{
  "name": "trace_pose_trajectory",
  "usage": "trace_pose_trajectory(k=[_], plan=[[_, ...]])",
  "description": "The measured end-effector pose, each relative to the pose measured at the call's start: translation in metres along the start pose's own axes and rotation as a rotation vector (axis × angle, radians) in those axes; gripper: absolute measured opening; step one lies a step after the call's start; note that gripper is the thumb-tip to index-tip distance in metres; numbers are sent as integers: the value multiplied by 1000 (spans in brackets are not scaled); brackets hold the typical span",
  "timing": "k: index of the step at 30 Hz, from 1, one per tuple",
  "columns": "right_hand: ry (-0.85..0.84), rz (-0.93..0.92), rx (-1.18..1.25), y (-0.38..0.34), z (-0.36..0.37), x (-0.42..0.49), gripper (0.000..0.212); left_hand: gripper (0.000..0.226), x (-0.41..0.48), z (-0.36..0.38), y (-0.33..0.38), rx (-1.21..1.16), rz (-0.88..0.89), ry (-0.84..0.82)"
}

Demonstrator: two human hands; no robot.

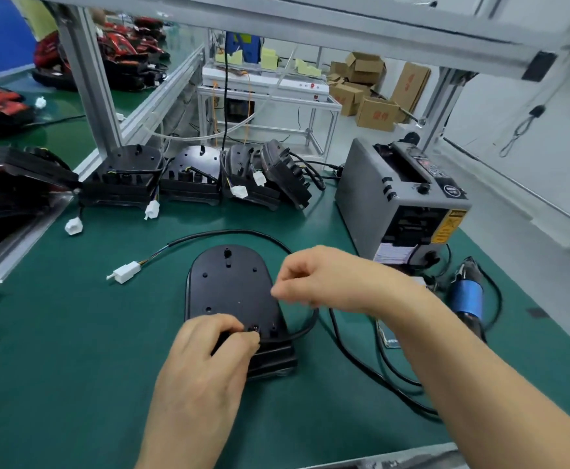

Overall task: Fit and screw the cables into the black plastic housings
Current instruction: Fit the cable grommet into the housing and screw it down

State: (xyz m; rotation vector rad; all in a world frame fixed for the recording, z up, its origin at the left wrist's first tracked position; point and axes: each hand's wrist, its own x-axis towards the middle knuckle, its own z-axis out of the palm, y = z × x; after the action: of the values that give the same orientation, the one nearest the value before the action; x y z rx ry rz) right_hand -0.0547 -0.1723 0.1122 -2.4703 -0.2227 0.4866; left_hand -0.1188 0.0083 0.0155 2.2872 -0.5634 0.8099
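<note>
We see the black housing (229, 292) flat on the green tabletop (73, 367), centre near. The left hand (205, 353) grips its near end with curled fingers. The right hand (324, 279) hovers over its right edge, fingertips pinched together; we can't tell if they hold anything. The cable (229, 233) loops round the far side to a white connector (126, 272) on the left. A blue screwdriver (467, 296) lies to the right.

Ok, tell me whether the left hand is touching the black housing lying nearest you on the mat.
Touching. The head view shows the left hand gripping the near end of the black housing, its fingers curled onto it with no gap.
</note>
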Motion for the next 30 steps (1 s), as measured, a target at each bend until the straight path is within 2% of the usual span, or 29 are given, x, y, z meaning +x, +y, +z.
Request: trace_pose_trajectory(k=[3, 6, 9, 11, 15, 17, 20, 21, 24, 28, 30], plan=[[303, 144, -112, 31, -23, -29, 17, 12, 1, -2, 1, -14, 5, 4], [445, 479, -424, 81, -55, -48, 20, 12, 1, -3, 3, 3, 9, -6], [411, 817, -539, 126, -78, -56, 25, 9, 2, -4, 4, 6, 2, -8], [326, 907, -486, 146, -86, -58, 27, 5, 2, -4, 4, 4, 9, -2], [283, 979, -147, 165, -87, -60, 30, 5, 2, -3, 3, 8, 29, 14], [245, 1016, 51, 172, -85, -61, 42, 6, 1, -3, 3, 6, 31, 18], [302, 997, 642, 181, -81, -62, 47, 6, 1, -2, 2, 1, 25, 16], [336, 990, 751, 185, -81, -62, 46, 6, 1, -2, 2, 0, 23, 13], [366, 984, 729, 189, -80, -68, 45, 5, 1, -2, 2, -1, 17, 6], [432, 931, 469, 193, -81, -87, 59, 12, 1, -3, 3, 15, 11, 2], [494, 846, 576, 190, -81, -97, 67, 16, 1, -3, 3, 8, 11, -7]])
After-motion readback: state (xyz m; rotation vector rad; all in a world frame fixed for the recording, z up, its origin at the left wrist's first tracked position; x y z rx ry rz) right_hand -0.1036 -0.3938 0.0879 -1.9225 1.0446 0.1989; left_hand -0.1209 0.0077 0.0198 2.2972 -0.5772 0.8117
